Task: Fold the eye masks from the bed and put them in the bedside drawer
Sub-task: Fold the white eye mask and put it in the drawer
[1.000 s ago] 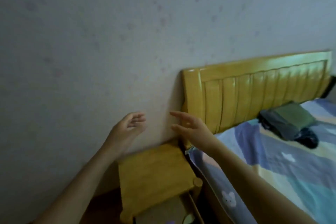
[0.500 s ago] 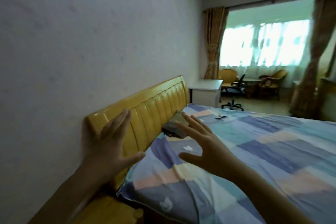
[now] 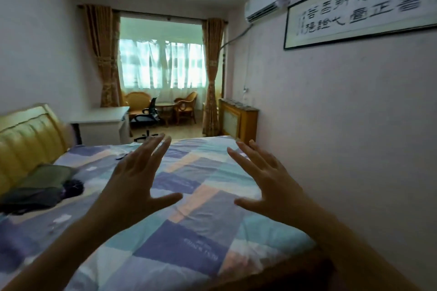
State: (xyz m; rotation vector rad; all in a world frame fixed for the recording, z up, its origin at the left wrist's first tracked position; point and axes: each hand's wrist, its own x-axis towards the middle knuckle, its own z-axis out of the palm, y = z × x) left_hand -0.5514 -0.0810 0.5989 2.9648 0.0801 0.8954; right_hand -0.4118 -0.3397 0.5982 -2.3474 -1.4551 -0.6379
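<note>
The bed [image 3: 189,231] with a blue, teal and peach patchwork sheet fills the lower half of the view. My left hand [image 3: 139,182] and my right hand [image 3: 264,182] are both raised above it, palms forward, fingers spread, holding nothing. A small dark item [image 3: 121,156], possibly an eye mask, lies far back on the sheet beyond my left fingertips; it is too small to tell. The bedside drawer is out of view.
A pile of dark and olive folded cloth [image 3: 40,184] lies by the yellow wooden headboard [image 3: 26,134] at the left. A white desk [image 3: 101,123], an office chair [image 3: 146,116], wicker chairs and a curtained window stand behind. A wall runs along the right.
The view has swung right, from the bedside table and headboard to the whole bed and the window. Both hands stay raised and spread, holding nothing.
</note>
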